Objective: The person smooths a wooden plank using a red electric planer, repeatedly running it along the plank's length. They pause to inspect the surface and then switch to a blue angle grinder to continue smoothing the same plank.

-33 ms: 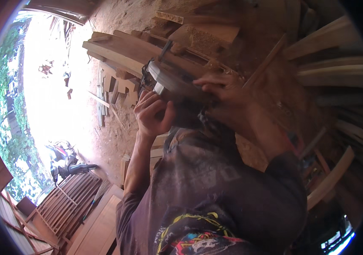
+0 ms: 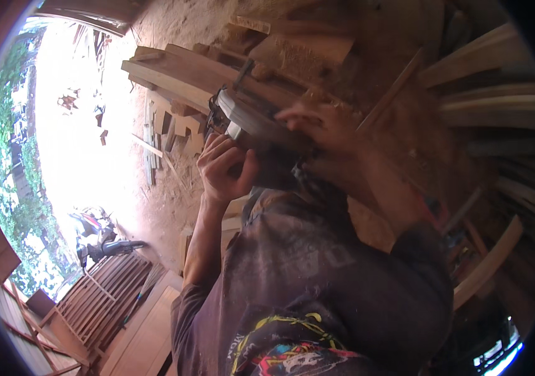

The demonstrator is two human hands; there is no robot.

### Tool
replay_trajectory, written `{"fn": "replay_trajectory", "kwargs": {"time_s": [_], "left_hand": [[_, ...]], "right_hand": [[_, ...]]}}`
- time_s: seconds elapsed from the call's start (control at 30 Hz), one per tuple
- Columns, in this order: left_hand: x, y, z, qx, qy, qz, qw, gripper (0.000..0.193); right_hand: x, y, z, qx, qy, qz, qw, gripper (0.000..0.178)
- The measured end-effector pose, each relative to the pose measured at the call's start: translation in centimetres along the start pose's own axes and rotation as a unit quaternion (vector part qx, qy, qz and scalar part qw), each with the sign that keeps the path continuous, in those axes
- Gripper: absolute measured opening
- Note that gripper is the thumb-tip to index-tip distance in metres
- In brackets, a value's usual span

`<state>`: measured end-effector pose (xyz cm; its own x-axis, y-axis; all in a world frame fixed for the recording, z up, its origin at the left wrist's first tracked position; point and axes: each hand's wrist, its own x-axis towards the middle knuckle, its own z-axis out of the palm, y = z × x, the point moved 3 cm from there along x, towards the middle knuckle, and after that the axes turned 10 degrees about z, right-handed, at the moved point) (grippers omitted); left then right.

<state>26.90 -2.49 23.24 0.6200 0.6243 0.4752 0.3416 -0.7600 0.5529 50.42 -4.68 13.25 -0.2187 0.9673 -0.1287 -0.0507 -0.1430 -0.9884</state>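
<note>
My left hand is closed, its fingers curled at the near end of a pale grey, flat metal-looking piece. What lies inside those fingers is hidden. Dark fittings sit along the left side of that piece, and its right part fades into shadow. To the right, my right hand hovers at or over the shadowed side, fingers stretched out and smeared by motion. Whether it touches anything cannot be made out. Beyond both hands lies a long timber beam.
Wood offcuts lie left of the beam. A sawdust-covered board is at the far side. Long planks are stacked at right, and a curved wood piece stands lower right. A motorbike and slatted wooden frame are at left.
My right hand has shifted slightly left and away from me, and looks more blurred. My left hand and the pale grey piece stay in place.
</note>
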Motion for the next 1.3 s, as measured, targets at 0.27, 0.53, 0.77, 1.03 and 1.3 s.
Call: {"fn": "replay_trajectory", "kwargs": {"time_s": [0.27,0.53,0.77,1.03,1.3], "left_hand": [[0.0,-0.5,-0.2,-0.005,-0.031,-0.011,0.999,0.019],[0.9,-0.3,-0.6,0.004,-0.08,-0.044,0.996,0.015],[7.2,3.8,0.2,0.212,-0.248,0.016,0.945,0.015],[9.5,0.6,10.0,0.028,-0.631,0.075,0.772,0.025],[8.4,-1.5,12.3,0.045,-0.707,0.183,0.682,0.026]], "right_hand": [[13.3,-2.0,3.8,-0.258,0.022,-0.072,0.963,0.039],[15.9,-1.7,5.1,-0.33,-0.031,0.026,0.943,0.031],[17.2,-0.7,5.1,-0.305,-0.062,0.046,0.949,0.031],[18.1,-1.9,5.8,-0.343,-0.089,0.044,0.934,0.031],[16.5,-2.1,3.4,-0.389,0.0,0.044,0.92,0.032]]}}
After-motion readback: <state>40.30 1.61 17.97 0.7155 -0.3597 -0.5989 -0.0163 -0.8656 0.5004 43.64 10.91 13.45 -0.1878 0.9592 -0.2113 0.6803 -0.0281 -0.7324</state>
